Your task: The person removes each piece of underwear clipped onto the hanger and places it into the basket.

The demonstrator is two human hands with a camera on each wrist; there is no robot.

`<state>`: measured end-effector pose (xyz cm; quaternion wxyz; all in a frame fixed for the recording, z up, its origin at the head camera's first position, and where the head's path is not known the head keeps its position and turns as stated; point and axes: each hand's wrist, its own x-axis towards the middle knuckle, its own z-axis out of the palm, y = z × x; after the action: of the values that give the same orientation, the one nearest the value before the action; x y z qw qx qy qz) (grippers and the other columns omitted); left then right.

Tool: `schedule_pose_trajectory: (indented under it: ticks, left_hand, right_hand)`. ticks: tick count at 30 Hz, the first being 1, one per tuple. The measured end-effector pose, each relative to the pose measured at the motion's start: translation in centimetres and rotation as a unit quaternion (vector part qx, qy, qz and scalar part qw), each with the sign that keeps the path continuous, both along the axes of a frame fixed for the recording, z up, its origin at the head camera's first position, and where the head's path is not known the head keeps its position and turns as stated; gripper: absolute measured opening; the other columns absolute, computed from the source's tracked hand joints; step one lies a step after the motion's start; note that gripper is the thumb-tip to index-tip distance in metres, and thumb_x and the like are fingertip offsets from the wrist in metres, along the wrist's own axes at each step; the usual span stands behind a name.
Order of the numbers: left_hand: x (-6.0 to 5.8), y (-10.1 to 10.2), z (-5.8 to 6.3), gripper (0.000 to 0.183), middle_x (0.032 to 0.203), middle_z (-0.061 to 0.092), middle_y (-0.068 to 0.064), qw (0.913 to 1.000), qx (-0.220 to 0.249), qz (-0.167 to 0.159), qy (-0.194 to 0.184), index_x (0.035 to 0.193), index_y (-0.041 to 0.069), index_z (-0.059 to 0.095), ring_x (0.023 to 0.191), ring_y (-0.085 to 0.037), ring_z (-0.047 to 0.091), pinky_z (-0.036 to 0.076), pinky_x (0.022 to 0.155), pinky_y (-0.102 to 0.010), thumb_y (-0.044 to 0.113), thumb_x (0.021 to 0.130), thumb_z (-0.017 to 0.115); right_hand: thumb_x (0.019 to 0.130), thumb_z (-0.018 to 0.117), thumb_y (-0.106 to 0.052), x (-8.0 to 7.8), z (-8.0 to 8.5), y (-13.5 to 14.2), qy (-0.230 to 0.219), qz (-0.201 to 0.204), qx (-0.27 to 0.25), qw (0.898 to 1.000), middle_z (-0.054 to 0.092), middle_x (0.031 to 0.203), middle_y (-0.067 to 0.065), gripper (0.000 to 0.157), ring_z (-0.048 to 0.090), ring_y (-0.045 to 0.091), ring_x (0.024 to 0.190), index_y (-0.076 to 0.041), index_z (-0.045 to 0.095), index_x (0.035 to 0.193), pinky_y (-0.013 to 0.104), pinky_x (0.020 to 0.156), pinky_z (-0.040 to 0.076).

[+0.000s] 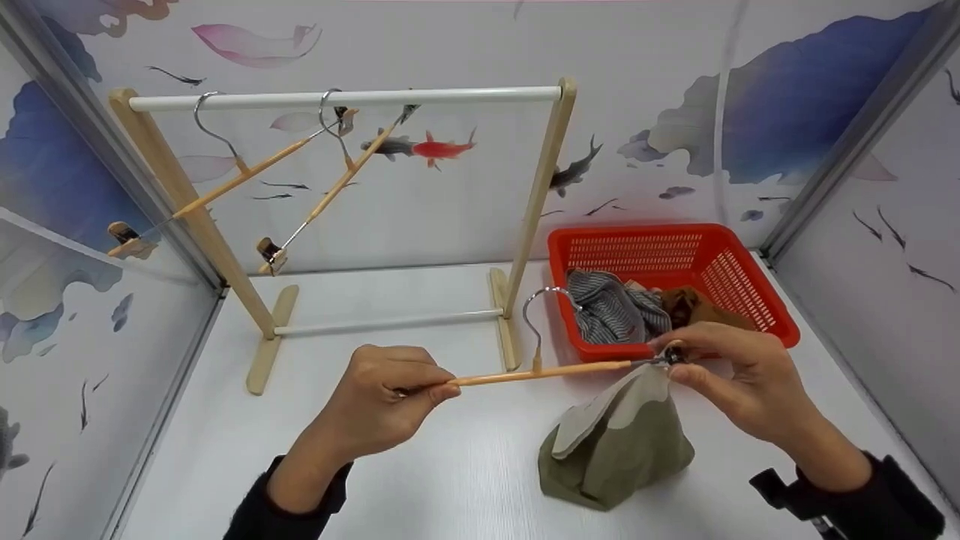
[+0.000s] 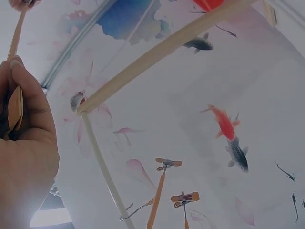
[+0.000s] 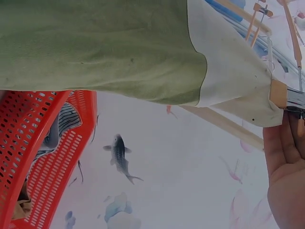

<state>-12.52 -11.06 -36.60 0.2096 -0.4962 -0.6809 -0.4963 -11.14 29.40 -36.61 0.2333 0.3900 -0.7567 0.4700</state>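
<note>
A wooden clip hanger (image 1: pixel 562 370) with a metal hook is held level above the table by both hands. Its left end is gripped by the left hand (image 1: pixel 390 397); a wooden clip (image 2: pixel 15 109) shows inside that hand in the left wrist view. At the other end, the right hand (image 1: pixel 742 379) pinches the hanger's right clip (image 3: pixel 279 94) between thumb and fingers. From this clip a green cloth garment (image 1: pixel 637 450) with a cream upper part hangs by one corner, its lower part close over the table. In the right wrist view, the clip's jaws sit over the cream edge.
A wooden rack with a white top rail (image 1: pixel 450 96) stands at the back left. Two clip hangers, one of them a left hanger (image 1: pixel 247 174), hang on it. A red basket (image 1: pixel 776 319) at the back right contains a striped cloth (image 1: pixel 611 304) and a brown cloth (image 1: pixel 709 311).
</note>
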Motion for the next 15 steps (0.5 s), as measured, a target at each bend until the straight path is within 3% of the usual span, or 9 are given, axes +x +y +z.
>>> schedule_pose_trajectory:
  ticks: [9,15]
  left_hand:
    - [-0.01,0.08,0.06,0.017,0.069,0.068,-0.003,1.0,0.001,0.003,0.006,0.084,0.004,0.08,0.052,-0.008,0.053,0.04,0.045,-0.015,-0.013,0.082,0.081]
    - [0.04,-0.02,0.0,0.017,0.067,0.066,-0.002,0.9999,0.0,0.008,0.006,0.083,0.004,0.079,0.052,-0.008,0.051,0.041,0.046,-0.015,-0.013,0.081,0.082]
  right_hand:
    - [0.094,0.079,-0.02,-0.2,0.25,-0.2,0.046,0.0,-0.009,0.999,0.079,0.108,0.012,0.035,0.072,0.009,0.105,0.011,0.076,0.11,0.016,0.091,0.053]
    - [0.094,0.08,-0.015,-0.38,0.21,-0.4,0.038,0.016,-0.025,0.999,0.078,0.109,0.014,0.033,0.07,0.01,0.097,0.013,0.074,0.11,0.013,0.08,0.052]
